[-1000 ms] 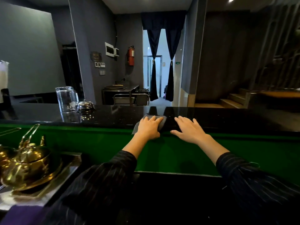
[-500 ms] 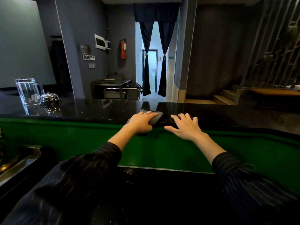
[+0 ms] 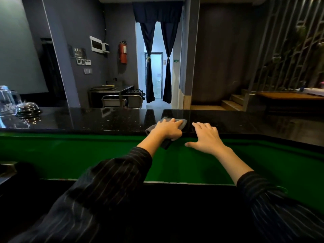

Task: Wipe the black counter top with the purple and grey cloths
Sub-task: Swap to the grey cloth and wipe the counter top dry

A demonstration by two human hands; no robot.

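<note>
The glossy black counter top (image 3: 105,120) runs across the view above a green front panel. A grey cloth (image 3: 183,122) lies on the counter's near edge, with one corner hanging down over the green panel. My left hand (image 3: 168,129) presses flat on the grey cloth, fingers curled over it. My right hand (image 3: 206,137) rests beside it on the counter edge, fingers spread, holding nothing. No purple cloth is in view.
A clear glass jug (image 3: 7,100) and a small metal dome bell (image 3: 27,107) stand on the counter at the far left. A lower black surface (image 3: 157,216) lies under my arms. Beyond the counter are a steel trolley (image 3: 122,100) and steps (image 3: 231,102).
My view has swung to the right, so the jug and bell slid toward the left edge and the brass teapot left the frame. My left hand with the grey cloth moved slightly rightwards along the counter edge.
</note>
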